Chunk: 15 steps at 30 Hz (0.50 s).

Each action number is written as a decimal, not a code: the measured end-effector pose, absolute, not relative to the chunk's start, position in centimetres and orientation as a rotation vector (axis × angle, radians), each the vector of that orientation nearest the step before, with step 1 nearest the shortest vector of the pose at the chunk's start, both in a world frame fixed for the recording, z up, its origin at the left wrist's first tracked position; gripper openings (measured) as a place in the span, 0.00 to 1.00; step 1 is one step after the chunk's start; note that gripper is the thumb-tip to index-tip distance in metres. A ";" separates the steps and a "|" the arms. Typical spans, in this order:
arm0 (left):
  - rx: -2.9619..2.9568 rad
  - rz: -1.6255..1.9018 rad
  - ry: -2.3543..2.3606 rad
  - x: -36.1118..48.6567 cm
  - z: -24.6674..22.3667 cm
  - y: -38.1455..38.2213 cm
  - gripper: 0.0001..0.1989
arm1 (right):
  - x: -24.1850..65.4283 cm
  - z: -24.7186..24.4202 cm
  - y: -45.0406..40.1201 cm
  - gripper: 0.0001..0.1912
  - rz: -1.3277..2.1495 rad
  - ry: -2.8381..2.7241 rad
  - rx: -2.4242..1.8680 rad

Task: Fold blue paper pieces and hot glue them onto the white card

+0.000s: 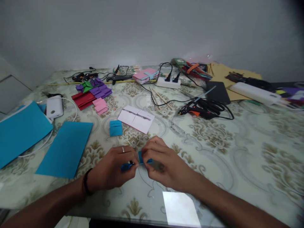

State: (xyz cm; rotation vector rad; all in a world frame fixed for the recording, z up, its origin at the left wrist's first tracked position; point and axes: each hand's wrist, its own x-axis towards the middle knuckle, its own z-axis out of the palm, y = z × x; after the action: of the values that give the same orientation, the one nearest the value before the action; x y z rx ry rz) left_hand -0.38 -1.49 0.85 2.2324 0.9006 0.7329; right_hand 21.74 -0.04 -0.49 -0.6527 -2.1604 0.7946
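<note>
Both hands meet near the front of the patterned table, pinching a small piece of blue paper [140,157] between them. My left hand [116,166], with a ring and a dark wristband, is closed on its left side. On the other side my right hand [163,163] grips it with thumb and fingertips; the fingers hide much of the paper. Just beyond lies a small folded blue paper [116,128], and beside it a folded white paper [136,118]. A blue sheet [66,148] lies flat to the left of my left hand.
Larger blue sheets [21,133] and a white power bank [54,107] with a cable lie at left. Folded purple [101,90], red [83,99] and pink papers [100,106] sit behind. A glue gun [197,107], power strip [168,83] and clear ruler [177,128] lie at right.
</note>
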 end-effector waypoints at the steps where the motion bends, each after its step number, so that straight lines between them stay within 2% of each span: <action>1: 2.214 0.747 0.905 -0.4 0.9 -1.5 0.08 | 21.8 -0.4 0.0 0.10 0.792 -2.156 -0.655; 15: 2.153 0.669 0.990 -0.8 0.8 -1.2 0.07 | 22.7 0.3 0.9 0.10 0.816 -2.138 -0.731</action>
State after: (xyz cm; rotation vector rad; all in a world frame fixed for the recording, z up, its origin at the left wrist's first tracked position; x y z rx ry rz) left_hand -0.85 -1.23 0.81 2.1534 0.9902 0.6687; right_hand 22.65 0.93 0.32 -0.7315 -2.1380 0.8155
